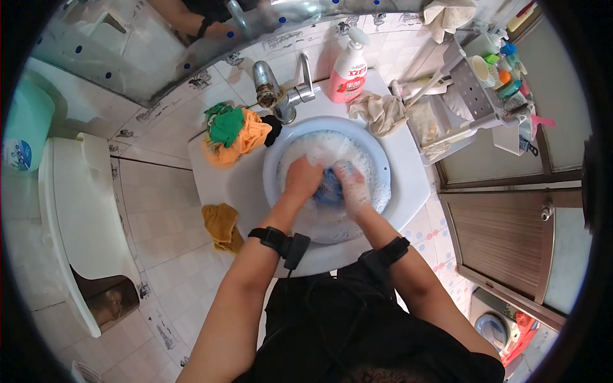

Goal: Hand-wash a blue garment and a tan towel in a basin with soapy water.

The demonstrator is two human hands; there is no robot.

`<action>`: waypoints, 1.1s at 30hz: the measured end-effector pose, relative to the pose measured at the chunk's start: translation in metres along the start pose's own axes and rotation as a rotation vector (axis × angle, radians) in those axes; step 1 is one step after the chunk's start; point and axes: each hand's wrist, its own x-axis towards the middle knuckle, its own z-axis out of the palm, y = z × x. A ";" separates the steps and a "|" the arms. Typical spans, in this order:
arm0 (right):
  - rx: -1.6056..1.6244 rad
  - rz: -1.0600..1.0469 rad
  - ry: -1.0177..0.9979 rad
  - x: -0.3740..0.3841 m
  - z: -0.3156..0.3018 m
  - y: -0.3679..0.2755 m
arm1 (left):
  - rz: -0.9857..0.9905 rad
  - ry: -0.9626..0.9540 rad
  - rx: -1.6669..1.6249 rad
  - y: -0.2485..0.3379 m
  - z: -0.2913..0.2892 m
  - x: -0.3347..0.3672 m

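A light blue basin (271, 167) full of white suds (325, 145) sits in the white washbasin. Bunched between my hands, partly under the foam, is a wet blue cloth (329, 189). My left hand (304, 178) is closed on its left side, with the fingertips hidden in suds. On the other side my right hand (352, 187), coated in foam, grips the cloth, its fingers partly covered. Both wrists carry black straps with small dark devices.
Behind the basin stand a chrome faucet (297, 96) and a white-and-red pump bottle (348, 69). Green and orange cloths (237, 133) lie at the left, a beige cloth (379, 113) at the right. A brown cloth (221, 226) hangs at the left edge. A grey rack (469, 96) holds toiletries.
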 end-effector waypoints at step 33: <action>0.296 0.147 -0.435 0.011 -0.004 -0.033 | 0.046 -0.008 0.288 -0.006 -0.040 -0.007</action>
